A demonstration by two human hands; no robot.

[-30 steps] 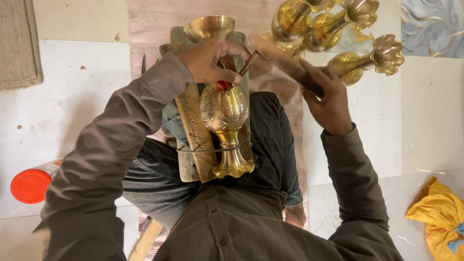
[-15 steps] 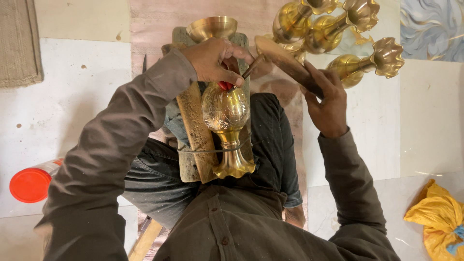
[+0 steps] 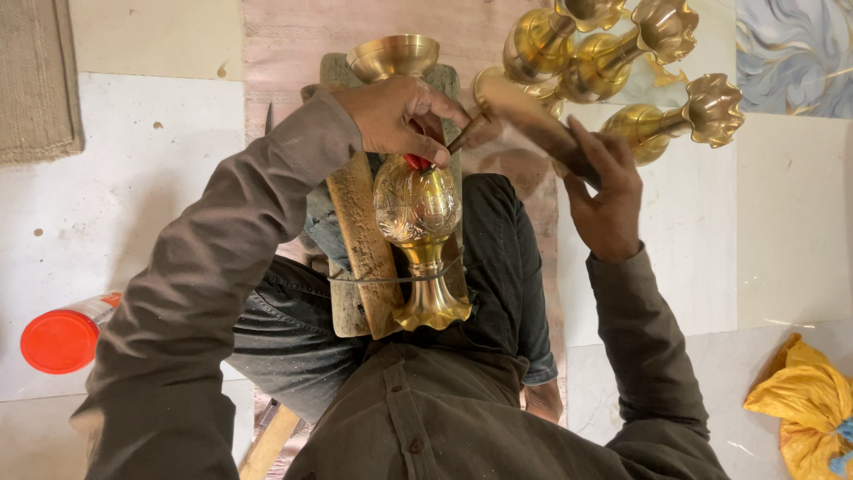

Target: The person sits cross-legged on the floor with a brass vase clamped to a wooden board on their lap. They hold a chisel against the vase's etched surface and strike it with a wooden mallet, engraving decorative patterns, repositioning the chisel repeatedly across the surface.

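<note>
Since the earlier views, the right hand (image 3: 609,200) has tipped its wooden mallet (image 3: 531,120) slightly, and little else has shifted. Nearest the camera, the person's brown shirt and dark trousers fill the lower part of the view. Across the lap lies a worn wooden block (image 3: 362,244), and on it rests an engraved brass vase (image 3: 418,213), its flared foot pointing toward the body and a thin wire (image 3: 382,279) looped over its stem. Beyond the vase's rounded belly, the left hand (image 3: 395,116) curls downward, fingers pinched together around a small chisel (image 3: 418,161) with a red tip pressed against the metal. To the right, the right hand is wrapped around the mallet's handle, with its head raised near the left hand. Farther away, a brass bowl (image 3: 394,55) sits at the block's far end, and three more brass vases (image 3: 622,62) lie on the pale tiled floor (image 3: 151,169). At the edges are an orange-capped can (image 3: 62,338) on the left and a yellow cloth (image 3: 804,404) on the right.
</note>
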